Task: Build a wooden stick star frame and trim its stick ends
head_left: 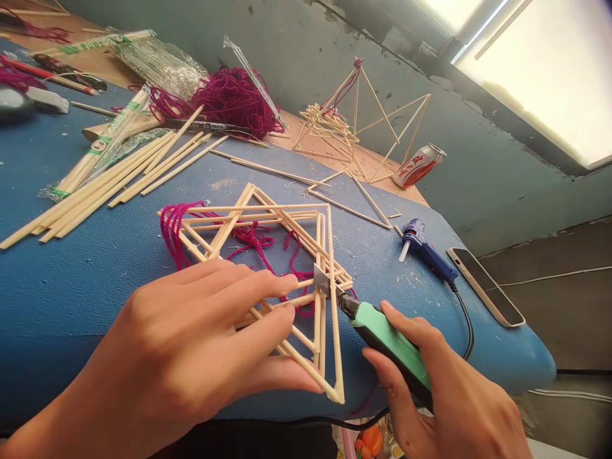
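Note:
A star-shaped frame of thin wooden sticks (336, 338) lies at the near edge of the blue table. My left hand (201, 344) grips its near side, fingers over the sticks and thumb underneath. My right hand (430, 382) is closed round a green and black utility knife (392, 341). The knife's blade lies among the sticks at the frame's right side; whether it cuts into one I cannot tell. Magenta yarn (174, 233) loops round the frame's left corner, and loose strands trail through its middle.
Loose sticks (109, 178) and a magenta yarn heap (234, 102) lie at the back left. Behind stand a pyramid-like stick frame (354, 121) and a soda can (419, 166). A blue glue gun (425, 248) with a cord and a phone (485, 287) lie to the right.

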A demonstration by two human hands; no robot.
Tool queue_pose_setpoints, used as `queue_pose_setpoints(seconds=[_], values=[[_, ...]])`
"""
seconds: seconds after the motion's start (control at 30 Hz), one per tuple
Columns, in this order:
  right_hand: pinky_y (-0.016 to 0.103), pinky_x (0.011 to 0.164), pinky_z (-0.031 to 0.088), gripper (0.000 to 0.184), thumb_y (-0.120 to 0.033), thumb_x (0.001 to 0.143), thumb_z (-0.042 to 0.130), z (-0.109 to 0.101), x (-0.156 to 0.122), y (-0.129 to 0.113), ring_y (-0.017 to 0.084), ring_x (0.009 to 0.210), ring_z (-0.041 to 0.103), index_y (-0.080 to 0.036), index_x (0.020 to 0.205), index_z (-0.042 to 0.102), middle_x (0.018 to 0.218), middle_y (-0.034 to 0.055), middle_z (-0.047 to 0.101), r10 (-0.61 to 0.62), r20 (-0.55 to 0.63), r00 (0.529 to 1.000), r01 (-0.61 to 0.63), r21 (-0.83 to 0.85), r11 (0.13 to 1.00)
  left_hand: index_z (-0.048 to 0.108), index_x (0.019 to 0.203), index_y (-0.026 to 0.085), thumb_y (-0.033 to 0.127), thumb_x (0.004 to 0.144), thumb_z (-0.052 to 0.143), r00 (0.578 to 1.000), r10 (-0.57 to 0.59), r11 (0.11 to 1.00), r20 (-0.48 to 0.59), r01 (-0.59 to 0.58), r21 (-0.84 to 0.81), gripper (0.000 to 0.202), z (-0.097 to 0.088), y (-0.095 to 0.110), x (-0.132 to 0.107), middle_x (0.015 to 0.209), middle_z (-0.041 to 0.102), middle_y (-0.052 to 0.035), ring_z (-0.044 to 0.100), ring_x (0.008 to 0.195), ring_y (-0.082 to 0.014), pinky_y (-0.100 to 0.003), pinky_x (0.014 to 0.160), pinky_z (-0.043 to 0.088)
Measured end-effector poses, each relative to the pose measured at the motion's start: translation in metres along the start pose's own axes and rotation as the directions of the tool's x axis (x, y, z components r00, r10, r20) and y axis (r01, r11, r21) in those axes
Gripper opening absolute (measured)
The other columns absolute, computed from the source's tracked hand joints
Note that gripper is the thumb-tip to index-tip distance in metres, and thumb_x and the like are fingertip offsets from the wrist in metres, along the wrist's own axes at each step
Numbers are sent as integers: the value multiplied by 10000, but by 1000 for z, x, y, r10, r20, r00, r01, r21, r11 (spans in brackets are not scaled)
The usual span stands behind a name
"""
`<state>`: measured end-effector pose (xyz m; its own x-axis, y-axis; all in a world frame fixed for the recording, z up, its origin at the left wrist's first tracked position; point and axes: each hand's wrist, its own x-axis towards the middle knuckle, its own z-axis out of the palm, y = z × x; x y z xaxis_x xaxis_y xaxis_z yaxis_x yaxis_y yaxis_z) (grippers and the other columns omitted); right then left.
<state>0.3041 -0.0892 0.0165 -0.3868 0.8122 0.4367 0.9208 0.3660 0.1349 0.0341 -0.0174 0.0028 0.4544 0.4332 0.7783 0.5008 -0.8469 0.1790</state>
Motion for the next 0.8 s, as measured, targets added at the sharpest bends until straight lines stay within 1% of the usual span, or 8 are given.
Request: queue_pose_setpoints(seconds=[0.13, 0.27, 0.4, 0.5, 0.6, 0.7, 0.8], values=[[277, 814, 613, 369, -368, 1044, 598, 0, -2, 6, 208, 878, 799, -130, 1326, 598, 1076, 96, 788, -23, -9, 1000, 23, -4, 1000, 714, 966, 214, 450, 992, 692, 999, -35, 999, 4, 35, -21, 238, 0, 0, -4, 1015, 815, -22, 779, 816, -181, -338, 743, 641], [267, 800, 609, 373, -371, 1038, 610, -1, -4, 10, 195, 843, 794, -130, 1322, 601, 1052, 89, 786, -40, -15, 999, 39, -12, 999, 717, 986, 216, 476, 978, 704, 999, -42, 999, -9, 42, -15, 261, 2, -1, -11, 1070, 808, -27, 780, 863, -196, -363, 782, 650], [266, 791, 608, 359, -352, 1031, 618, -1, -7, 13, 204, 874, 794, -133, 1315, 605, 1064, 95, 789, -45, -24, 999, 45, -10, 999, 726, 1027, 230, 485, 962, 719, 998, -61, 998, -13, 61, -34, 263, 4, -1, -15, 1077, 798, -18, 778, 861, -205, -383, 767, 660], [269, 810, 607, 361, -366, 1028, 624, 1, -10, 16, 209, 901, 794, -135, 1306, 612, 1082, 99, 795, -44, -30, 999, 43, -21, 999, 732, 1042, 244, 485, 972, 702, 997, -79, 996, -10, 78, -50, 253, 4, -1, -17, 1073, 798, -13, 778, 865, -206, -389, 746, 663], [271, 823, 604, 370, -371, 1027, 630, 2, -13, 18, 209, 913, 793, -140, 1317, 616, 1076, 95, 797, -43, -33, 999, 42, -22, 999, 732, 1027, 245, 487, 991, 677, 995, -102, 993, -12, 101, -62, 250, 4, 0, -16, 1106, 804, -11, 781, 925, -212, -401, 811, 660], [262, 799, 601, 355, -366, 1031, 627, 2, -15, 18, 196, 892, 791, -155, 1316, 624, 1093, 93, 792, -20, -19, 1000, 20, -9, 1000, 713, 1014, 251, 479, 1028, 628, 993, -111, 990, 30, 113, -82, 244, 2, 1, -13, 1178, 800, -4, 777, 951, -203, -398, 826, 644], [259, 776, 594, 335, -375, 1037, 616, 3, -18, 17, 195, 901, 787, -167, 1299, 638, 1104, 92, 788, 22, -32, 999, -22, -9, 1000, 709, 1022, 268, 483, 1043, 597, 990, -119, 989, 81, 126, -74, 243, -1, 1, -11, 1224, 788, 13, 774, 954, -204, -397, 829, 640]])
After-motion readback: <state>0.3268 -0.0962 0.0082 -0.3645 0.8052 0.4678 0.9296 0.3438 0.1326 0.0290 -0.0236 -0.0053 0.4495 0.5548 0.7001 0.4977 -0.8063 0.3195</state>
